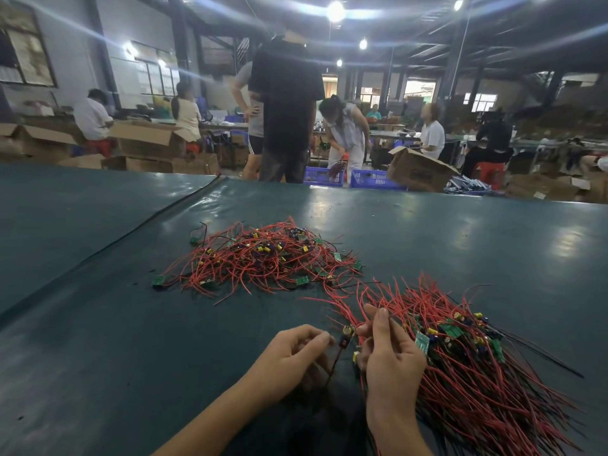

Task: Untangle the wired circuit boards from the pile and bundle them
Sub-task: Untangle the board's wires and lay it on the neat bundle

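Note:
A tangled pile of small green circuit boards with red and black wires (260, 258) lies in the middle of the dark green table (98, 324). To the near right lies a larger, combed-out bundle of wired boards (467, 363), its wires fanning toward me. My left hand (292, 357) pinches a small board with a capacitor (345, 335) between thumb and fingertips. My right hand (388, 353) grips the left edge of the bundle, with red wires running between its fingers.
A black seam (131, 232) runs diagonally across the tabletop on the left. Past the far edge stand people (286, 103), blue crates (371, 179) and open cardboard boxes (418, 169). Loose wire ends stick out of the bundle to the right.

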`<move>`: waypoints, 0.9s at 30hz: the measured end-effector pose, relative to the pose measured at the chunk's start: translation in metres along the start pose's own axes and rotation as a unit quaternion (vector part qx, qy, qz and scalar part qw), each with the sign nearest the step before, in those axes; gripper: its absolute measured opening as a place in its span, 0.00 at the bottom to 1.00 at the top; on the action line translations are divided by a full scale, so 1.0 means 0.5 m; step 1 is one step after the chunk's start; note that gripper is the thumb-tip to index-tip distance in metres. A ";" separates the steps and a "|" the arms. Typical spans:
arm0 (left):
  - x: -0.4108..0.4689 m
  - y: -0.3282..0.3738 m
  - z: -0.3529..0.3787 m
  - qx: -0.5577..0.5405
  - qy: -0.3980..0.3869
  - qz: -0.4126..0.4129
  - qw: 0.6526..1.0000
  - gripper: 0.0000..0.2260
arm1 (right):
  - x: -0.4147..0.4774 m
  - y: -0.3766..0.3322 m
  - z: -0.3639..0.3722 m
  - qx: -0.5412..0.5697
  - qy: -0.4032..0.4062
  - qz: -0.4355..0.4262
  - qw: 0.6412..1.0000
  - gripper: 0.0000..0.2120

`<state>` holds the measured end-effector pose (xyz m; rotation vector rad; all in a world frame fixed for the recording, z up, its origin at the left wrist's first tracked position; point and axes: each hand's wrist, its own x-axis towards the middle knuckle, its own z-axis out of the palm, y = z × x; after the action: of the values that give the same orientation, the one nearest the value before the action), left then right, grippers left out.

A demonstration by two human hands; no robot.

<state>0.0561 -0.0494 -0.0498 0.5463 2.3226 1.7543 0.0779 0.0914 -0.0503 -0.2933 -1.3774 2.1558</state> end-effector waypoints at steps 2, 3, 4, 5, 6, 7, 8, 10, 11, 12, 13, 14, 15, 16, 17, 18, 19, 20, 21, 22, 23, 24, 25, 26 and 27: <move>0.003 0.000 0.004 -0.048 0.002 -0.017 0.999 0.09 | -0.003 -0.002 0.004 0.008 -0.014 0.002 1.000 0.13; 0.003 0.000 0.007 -0.073 0.004 -0.012 0.997 0.09 | -0.005 -0.003 0.005 0.006 -0.022 0.003 1.000 0.13; 0.004 0.000 0.009 -0.103 0.006 -0.009 0.995 0.10 | -0.006 -0.003 0.007 -0.003 -0.031 0.005 1.000 0.13; 0.006 0.000 0.012 -0.136 0.010 -0.008 0.991 0.11 | -0.007 -0.001 0.007 -0.017 -0.040 0.007 0.999 0.13; 0.005 0.001 0.015 -0.165 0.013 -0.007 0.986 0.12 | -0.008 0.000 0.008 -0.035 -0.049 0.007 0.998 0.14; 0.005 0.003 0.016 -0.189 0.017 -0.001 0.982 0.13 | -0.010 0.002 0.008 -0.055 -0.055 0.003 0.997 0.14; 0.005 0.004 0.016 -0.201 0.023 0.009 0.979 0.13 | -0.012 0.004 0.009 -0.075 -0.061 -0.004 0.995 0.14; 0.007 0.001 0.014 -0.195 0.041 0.030 0.979 0.09 | -0.013 0.007 0.009 -0.107 -0.075 -0.019 0.991 0.15; 0.008 0.000 0.012 -0.184 0.048 0.038 0.981 0.08 | -0.012 0.009 0.009 -0.120 -0.084 -0.023 0.989 0.17; 0.009 -0.001 0.010 -0.171 0.051 0.044 0.983 0.08 | -0.012 0.011 0.009 -0.128 -0.097 -0.019 0.987 0.17; 0.011 -0.003 0.007 -0.160 0.046 0.050 0.985 0.08 | -0.012 0.012 0.010 -0.132 -0.111 -0.010 0.985 0.16; 0.010 -0.003 0.004 -0.151 0.035 0.058 0.986 0.08 | -0.012 0.014 0.010 -0.135 -0.124 0.000 0.983 0.15; 0.010 -0.001 0.002 -0.140 0.021 0.063 0.988 0.09 | -0.014 0.014 0.011 -0.140 -0.134 0.006 0.981 0.14; 0.009 0.002 -0.001 -0.130 0.007 0.064 0.989 0.10 | -0.015 0.013 0.013 -0.141 -0.137 0.011 0.980 0.13; 0.008 0.004 -0.003 -0.125 -0.004 0.061 0.990 0.10 | -0.015 0.012 0.014 -0.135 -0.133 0.021 0.982 0.12; 0.007 0.007 -0.004 -0.129 -0.012 0.054 0.990 0.11 | -0.015 0.010 0.015 -0.121 -0.130 0.041 0.983 0.10; 0.007 0.009 -0.005 -0.139 -0.016 0.044 0.989 0.12 | -0.014 0.009 0.015 -0.106 -0.131 0.067 0.983 0.09; 0.007 0.009 -0.006 -0.149 -0.018 0.032 0.988 0.13 | -0.012 0.007 0.016 -0.094 -0.137 0.094 0.982 0.08; 0.006 0.010 -0.006 -0.155 -0.020 0.020 0.988 0.14 | -0.010 0.005 0.015 -0.089 -0.142 0.116 0.979 0.08; 0.006 0.010 -0.008 -0.158 -0.024 0.009 0.987 0.15 | -0.009 0.004 0.014 -0.087 -0.147 0.135 0.976 0.07; 0.006 0.009 -0.009 -0.162 -0.032 -0.002 0.986 0.15 | -0.008 0.003 0.014 -0.085 -0.151 0.150 0.973 0.07; 0.006 0.009 -0.010 -0.168 -0.041 -0.012 0.985 0.15 | -0.010 0.000 0.015 -0.083 -0.156 0.165 0.970 0.06; 0.005 0.007 -0.011 -0.176 -0.050 -0.022 0.983 0.15 | -0.011 -0.001 0.016 -0.078 -0.161 0.175 0.968 0.05; 0.005 0.006 -0.012 -0.190 -0.055 -0.036 0.980 0.14 | -0.011 -0.002 0.017 -0.074 -0.163 0.179 0.967 0.06; 0.006 0.005 -0.014 -0.210 -0.056 -0.053 0.975 0.14 | -0.011 -0.002 0.016 -0.078 -0.160 0.176 0.968 0.07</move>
<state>0.0512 -0.0536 -0.0454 0.4226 1.7949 2.0222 0.0794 0.0825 -0.0465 -0.2744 -1.7942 2.4692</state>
